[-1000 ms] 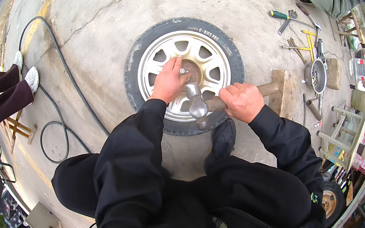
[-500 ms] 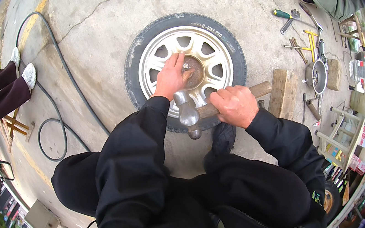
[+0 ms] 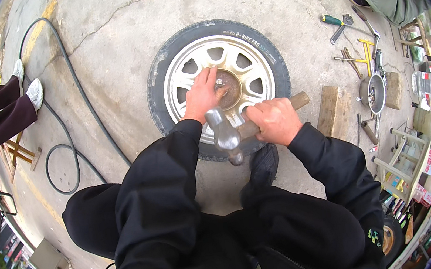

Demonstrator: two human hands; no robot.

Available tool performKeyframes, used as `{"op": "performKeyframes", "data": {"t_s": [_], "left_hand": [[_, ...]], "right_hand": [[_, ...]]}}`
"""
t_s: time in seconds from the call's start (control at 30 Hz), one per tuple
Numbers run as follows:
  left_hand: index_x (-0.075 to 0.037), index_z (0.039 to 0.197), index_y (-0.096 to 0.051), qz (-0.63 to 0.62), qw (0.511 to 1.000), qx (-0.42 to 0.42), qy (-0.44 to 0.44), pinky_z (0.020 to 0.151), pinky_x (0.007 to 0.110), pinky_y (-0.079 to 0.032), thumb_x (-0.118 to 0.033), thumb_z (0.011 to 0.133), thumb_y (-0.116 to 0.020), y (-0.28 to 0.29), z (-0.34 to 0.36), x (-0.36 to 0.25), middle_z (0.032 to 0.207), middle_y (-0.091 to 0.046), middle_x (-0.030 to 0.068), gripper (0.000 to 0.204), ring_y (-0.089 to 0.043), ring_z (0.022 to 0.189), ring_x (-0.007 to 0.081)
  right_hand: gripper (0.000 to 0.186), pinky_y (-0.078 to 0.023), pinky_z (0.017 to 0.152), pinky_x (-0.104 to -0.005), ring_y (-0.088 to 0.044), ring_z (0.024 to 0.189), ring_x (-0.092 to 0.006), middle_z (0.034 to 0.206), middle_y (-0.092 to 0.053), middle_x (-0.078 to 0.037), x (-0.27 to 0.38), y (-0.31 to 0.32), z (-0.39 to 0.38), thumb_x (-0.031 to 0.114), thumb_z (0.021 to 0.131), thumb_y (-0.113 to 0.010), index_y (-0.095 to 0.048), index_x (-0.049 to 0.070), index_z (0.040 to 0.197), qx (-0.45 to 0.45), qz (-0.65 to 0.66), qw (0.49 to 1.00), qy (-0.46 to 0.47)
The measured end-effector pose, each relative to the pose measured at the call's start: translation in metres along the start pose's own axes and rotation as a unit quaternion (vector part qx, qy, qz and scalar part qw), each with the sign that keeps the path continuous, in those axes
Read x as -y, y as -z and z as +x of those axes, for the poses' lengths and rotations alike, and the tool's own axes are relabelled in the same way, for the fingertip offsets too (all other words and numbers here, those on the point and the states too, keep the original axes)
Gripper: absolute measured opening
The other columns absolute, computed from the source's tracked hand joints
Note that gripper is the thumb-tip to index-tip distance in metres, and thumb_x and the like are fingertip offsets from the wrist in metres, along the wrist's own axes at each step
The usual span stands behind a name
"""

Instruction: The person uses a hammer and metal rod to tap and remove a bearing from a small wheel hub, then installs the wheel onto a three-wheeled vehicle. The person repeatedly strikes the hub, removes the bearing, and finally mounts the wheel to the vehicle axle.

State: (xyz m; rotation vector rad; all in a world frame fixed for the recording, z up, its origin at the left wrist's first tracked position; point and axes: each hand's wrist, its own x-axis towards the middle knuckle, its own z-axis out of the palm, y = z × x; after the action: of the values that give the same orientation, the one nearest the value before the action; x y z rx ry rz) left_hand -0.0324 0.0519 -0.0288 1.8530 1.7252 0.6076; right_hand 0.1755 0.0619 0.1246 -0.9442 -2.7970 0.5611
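A wheel with a black tyre (image 3: pixel 159 75) and a silver spoked rim (image 3: pixel 253 50) lies flat on the concrete in front of me. My left hand (image 3: pixel 202 96) reaches over its rusty hub (image 3: pixel 231 99). Its fingers and thumb close around a metal pin (image 3: pixel 219 81), whose round shiny end points up; the pin's lower part is hidden. My right hand (image 3: pixel 277 121) grips a ball-peen hammer (image 3: pixel 225 136) by its wooden handle. The hammer's steel head hangs over the near edge of the wheel, close to my left wrist and apart from the pin.
Right of the wheel lie a wooden block (image 3: pixel 334 111), a metal bowl (image 3: pixel 373 93) with small parts, a yellow tool (image 3: pixel 367 54) and a green-handled tool (image 3: pixel 332 20). A dark hose (image 3: pixel 71 72) curls at the left. Two other people's legs show at the sides.
The hammer has tilted, its handle end now pointing further up and its head slightly more to the right. My left hand stays at the pin.
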Motion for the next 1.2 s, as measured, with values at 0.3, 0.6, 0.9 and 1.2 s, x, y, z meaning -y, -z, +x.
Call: {"op": "performKeyframes", "data": {"t_s": [0.3,0.6,0.9,1.2], "left_hand": [[-0.009,0.149,-0.047,-0.011,1.0,0.006,0.017,0.098,0.046,-0.052,-0.035,0.095,-0.067,-0.004,-0.003,-0.004,0.145,-0.051,0.0175,0.063,-0.05,0.132,0.0372],[-0.006,0.115,-0.066,-0.189,0.976,-0.109,-0.013,0.104,0.045,-0.043,-0.028,0.106,-0.054,0.025,0.012,-0.028,0.137,-0.055,0.0216,0.027,-0.053,0.125,0.035],[-0.003,0.106,-0.069,-0.421,0.87,-0.081,0.242,0.058,0.023,-0.045,-0.032,0.108,-0.056,0.062,0.039,0.01,0.077,-0.058,-0.0022,0.032,-0.051,0.067,0.0047],[0.004,0.106,-0.066,-0.308,0.93,0.143,0.139,0.077,0.03,-0.055,-0.016,0.105,-0.06,0.057,0.019,0.007,0.091,-0.066,0.0031,0.021,-0.067,0.085,0.0133]], "right_hand": [[0.028,-0.05,0.053,-0.0446,-0.068,0.064,-0.0313,0.072,-0.067,-0.008,0.005,-0.028,-0.058,0.014,0.064,-0.078,-0.057,0.011,0.081,-0.02,0.008,0.992,-0.123],[0.016,-0.05,0.056,-0.0403,-0.066,0.059,-0.0347,0.066,-0.065,-0.019,0.001,-0.067,-0.129,0.011,0.075,-0.079,-0.066,0.002,0.081,-0.166,0.153,0.869,-0.439],[0.022,-0.046,0.062,-0.0277,-0.051,0.068,-0.005,0.071,-0.065,0.002,-0.012,-0.102,-0.149,0.015,0.09,-0.08,-0.071,-0.005,0.087,-0.233,0.339,0.686,-0.6],[0.021,-0.046,0.061,-0.0272,-0.051,0.068,-0.0047,0.07,-0.064,0.002,0.0,-0.098,-0.137,0.016,0.09,-0.08,-0.072,-0.004,0.089,-0.192,0.331,0.712,-0.59]]}}
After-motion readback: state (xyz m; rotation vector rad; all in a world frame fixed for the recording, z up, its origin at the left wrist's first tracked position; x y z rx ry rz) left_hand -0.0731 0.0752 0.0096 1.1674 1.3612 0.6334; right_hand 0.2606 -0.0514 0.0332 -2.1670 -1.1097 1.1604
